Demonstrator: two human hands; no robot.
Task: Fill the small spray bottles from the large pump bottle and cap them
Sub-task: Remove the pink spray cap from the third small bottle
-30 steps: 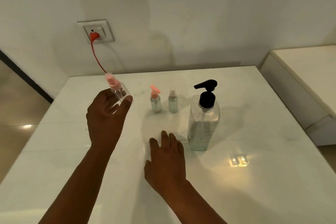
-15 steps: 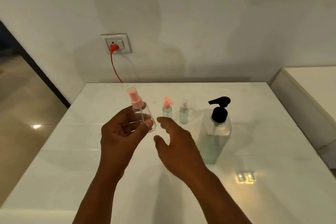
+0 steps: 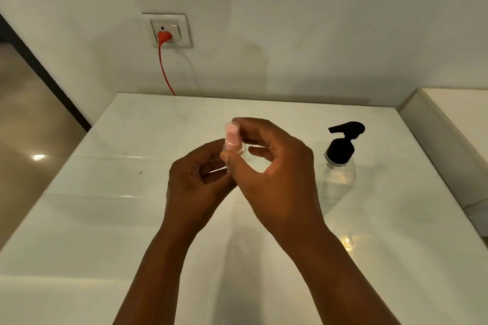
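Note:
A small clear spray bottle [image 3: 235,151] with a pink sprayer top [image 3: 232,135] is held upright above the table's middle. My left hand [image 3: 196,182] grips its body from below. My right hand [image 3: 274,166] pinches the pink top, thumb in front and forefinger over it. The large clear pump bottle [image 3: 338,174] with a black pump head stands on the white table [image 3: 105,219] to the right of my hands. Two other small spray bottles seen earlier are hidden behind my hands.
A wall socket [image 3: 167,31] with an orange plug and cord [image 3: 165,71] sits behind the table's far edge. A white ledge [image 3: 454,124] borders the table on the right. Floor lies off the left edge.
My right hand rose from the table and closed on the pink top. My left hand brought the small bottle to the centre, in front of the other two bottles.

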